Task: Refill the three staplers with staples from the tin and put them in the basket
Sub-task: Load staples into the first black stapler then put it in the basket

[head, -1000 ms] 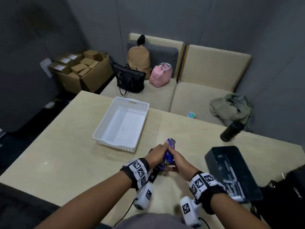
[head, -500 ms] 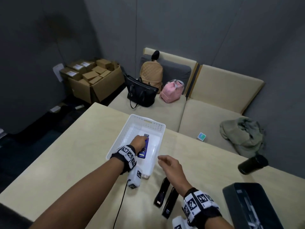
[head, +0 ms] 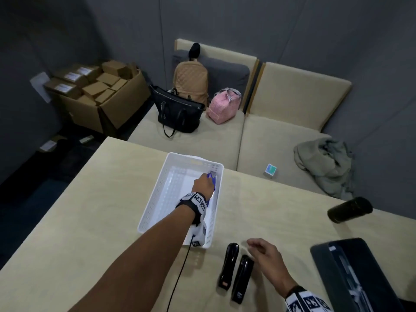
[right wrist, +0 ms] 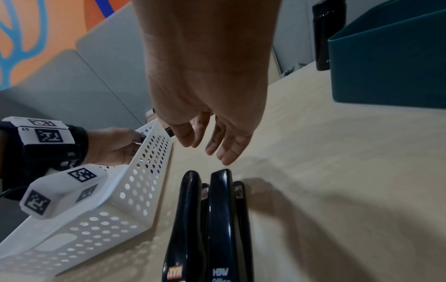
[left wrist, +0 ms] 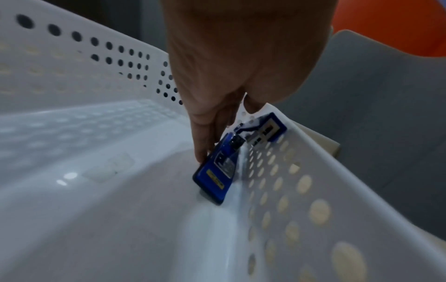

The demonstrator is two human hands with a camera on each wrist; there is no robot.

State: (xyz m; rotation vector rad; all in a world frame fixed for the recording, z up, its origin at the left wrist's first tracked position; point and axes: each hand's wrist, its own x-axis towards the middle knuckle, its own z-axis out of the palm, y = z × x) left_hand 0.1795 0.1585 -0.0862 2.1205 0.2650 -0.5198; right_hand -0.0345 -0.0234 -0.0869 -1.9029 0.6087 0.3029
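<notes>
My left hand (head: 203, 184) reaches into the white perforated basket (head: 153, 194) and pinches the blue stapler (head: 213, 178) near its far right corner. In the left wrist view the blue stapler (left wrist: 217, 177) leans against the basket's right wall (left wrist: 313, 190), and my left hand (left wrist: 225, 135) has a finger and the thumb on it. Two black staplers (head: 228, 266) (head: 243, 279) lie side by side on the table. My right hand (head: 262, 248) hovers open just beyond them, holding nothing. In the right wrist view the hand (right wrist: 210, 148) hangs above both black staplers (right wrist: 185, 219) (right wrist: 222, 219). The dark tin (head: 324, 266) stands at the near right.
A black bottle (head: 349, 209) lies on the table's right side, beyond the tin. Past the table's far edge is a beige bench (head: 270, 140) with bags and a jacket. Cardboard boxes (head: 99, 91) stand on the floor at far left.
The blue stapler went from both hands at the table's front into the basket, carried by my left hand to the far right corner. My right hand let go and now hovers over the black staplers.
</notes>
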